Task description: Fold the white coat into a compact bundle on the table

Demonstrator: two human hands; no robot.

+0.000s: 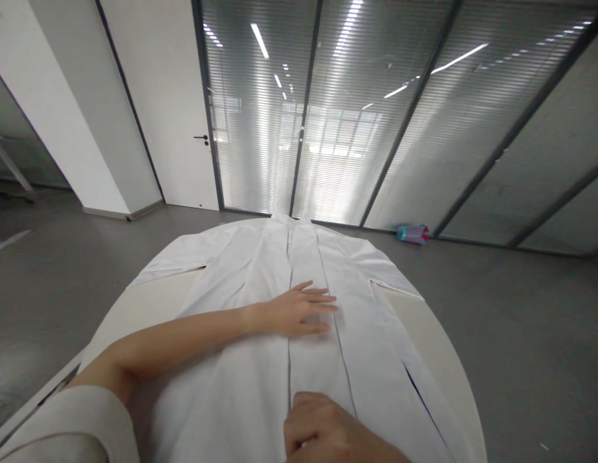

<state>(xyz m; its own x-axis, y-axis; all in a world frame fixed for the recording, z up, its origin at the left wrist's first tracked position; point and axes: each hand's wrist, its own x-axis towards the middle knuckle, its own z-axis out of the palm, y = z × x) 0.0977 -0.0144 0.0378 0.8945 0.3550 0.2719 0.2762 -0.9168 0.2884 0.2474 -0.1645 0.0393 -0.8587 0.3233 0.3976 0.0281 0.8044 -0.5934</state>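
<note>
A long-sleeved white coat (260, 276) lies spread front side up, its collar at the far end and its sleeves out to both sides. My left hand (299, 312) reaches across from the left and lies on the coat's front, fingers spread and pointing right over the button band. Close to the lower edge of the view, my right hand (328, 427) is closed in a fist at the coat's front band, near the line of its edge. The cloth inside its fingers is mostly hidden. The coat's lower end runs out of view.
Under the coat is a pale round-edged table (446, 350). Grey floor (521, 328) surrounds it. Beyond stand a glass partition with blinds (347, 148), a white door (173, 116) and a pillar (87, 122). A blue and pink checked object (413, 234) lies by the partition.
</note>
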